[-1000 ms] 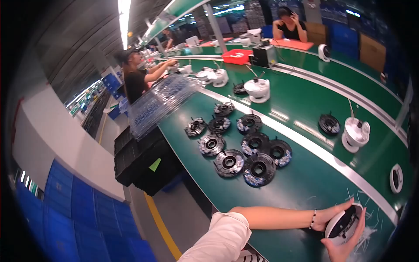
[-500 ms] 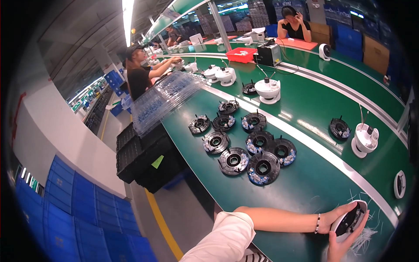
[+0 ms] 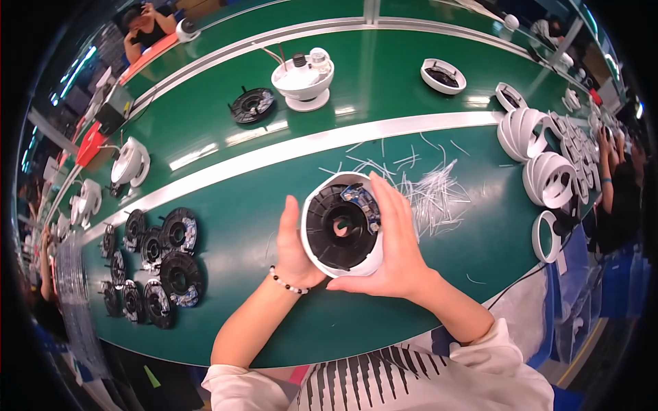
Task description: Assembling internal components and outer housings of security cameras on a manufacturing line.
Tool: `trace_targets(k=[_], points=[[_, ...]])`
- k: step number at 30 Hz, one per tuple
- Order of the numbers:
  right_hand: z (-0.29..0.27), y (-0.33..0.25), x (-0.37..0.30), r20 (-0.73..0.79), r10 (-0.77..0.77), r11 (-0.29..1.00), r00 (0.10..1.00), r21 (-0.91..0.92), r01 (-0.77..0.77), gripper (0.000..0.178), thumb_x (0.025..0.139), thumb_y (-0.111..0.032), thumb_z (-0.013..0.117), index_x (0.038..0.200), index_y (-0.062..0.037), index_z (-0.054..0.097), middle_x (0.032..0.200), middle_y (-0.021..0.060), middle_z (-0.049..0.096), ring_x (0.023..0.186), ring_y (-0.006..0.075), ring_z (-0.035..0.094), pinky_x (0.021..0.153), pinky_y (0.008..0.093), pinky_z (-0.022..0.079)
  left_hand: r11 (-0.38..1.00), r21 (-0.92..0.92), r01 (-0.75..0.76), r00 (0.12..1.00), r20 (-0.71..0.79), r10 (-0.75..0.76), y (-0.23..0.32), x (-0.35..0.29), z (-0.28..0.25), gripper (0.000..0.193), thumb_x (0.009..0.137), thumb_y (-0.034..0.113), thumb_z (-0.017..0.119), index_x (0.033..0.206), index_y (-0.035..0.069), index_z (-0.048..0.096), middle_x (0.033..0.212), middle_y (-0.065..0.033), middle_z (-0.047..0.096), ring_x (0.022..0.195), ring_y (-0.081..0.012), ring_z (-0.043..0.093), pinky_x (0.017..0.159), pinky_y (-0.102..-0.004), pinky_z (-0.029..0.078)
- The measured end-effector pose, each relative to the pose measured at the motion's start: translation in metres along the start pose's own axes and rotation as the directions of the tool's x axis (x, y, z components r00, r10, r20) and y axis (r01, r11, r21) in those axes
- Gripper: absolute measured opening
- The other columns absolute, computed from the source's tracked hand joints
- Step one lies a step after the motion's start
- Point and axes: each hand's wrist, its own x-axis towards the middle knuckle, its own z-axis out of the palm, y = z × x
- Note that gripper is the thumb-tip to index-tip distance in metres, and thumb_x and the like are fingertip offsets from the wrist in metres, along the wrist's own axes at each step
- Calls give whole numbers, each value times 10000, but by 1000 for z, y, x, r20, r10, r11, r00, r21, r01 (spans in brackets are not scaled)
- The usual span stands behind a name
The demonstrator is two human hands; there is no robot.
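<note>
Both hands cup a white dome-shaped plastic housing with a black round insert (image 3: pixel 341 231) just above the near half of the green tabletop (image 3: pixel 425 82), close to its near edge. The left hand (image 3: pixel 296 252) presses its palm and thumb against the housing's left side; a beaded bracelet (image 3: pixel 286 282) circles its wrist. The right hand (image 3: pixel 397 250) lies flat along the right side, fingers stretched straight up past the rim, only loosely curled. Half a second ago the housing sat at the far lower right of the view, held out to the side; now it is centred and turned face-up. The left fingers are hidden behind the housing. A small blue circuit board (image 3: pixel 362 200) under the rim is hard to make out. Thin white wire offcuts (image 3: pixel 432 192) lie just right.
</note>
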Motion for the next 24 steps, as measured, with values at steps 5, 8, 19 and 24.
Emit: trace_targets(k=[5, 8, 19, 24], points=[[2, 4, -8, -19, 15, 1000, 1000, 6, -15, 1142, 477, -459, 767, 1279, 68, 149, 1284, 255, 235, 1162, 398, 277, 950, 462, 233, 994, 101, -41, 997, 77, 33, -9, -3, -16, 688, 776, 525, 441, 1233, 19, 345, 1196, -164, 433, 1081, -274, 457, 912, -416, 393], [9, 5, -11, -40, 30, 999, 999, -25, -31, 1138, 487, -452, 761, 1286, 66, 138, 1290, 249, 235, 1167, 389, 276, 952, 454, 234, 999, -35, -2, 999, 38, 3, -10, -3, -13, 531, 767, 281, 540, 1179, -13, 379, 1131, -160, 479, 1019, -256, 498, 868, -371, 432], [7, 8, -8, -123, -29, 999, 992, -35, 25, 1079, 595, -446, 713, 1323, 2, 55, 1354, 275, 59, 1261, 400, 94, 1003, 458, 115, 999, 9, 37, 957, -288, -33, 24, 8, -14, 358, 862, 263, 389, 1079, -10, 470, 1045, -125, 544, 949, -227, 536, 855, -370, 435], [-68, 17, -25, -360, -204, 925, 911, -376, 59, 913, 632, -365, 695, 1299, 4, 194, 1319, 274, 199, 1221, 408, 223, 986, 481, 178, 965, 120, -233, 837, -480, 262, 91, 20, -59, 420, 883, 274, 323, 1145, -41, 415, 1145, -177, 487, 1065, -284, 468, 958, -428, 328]])
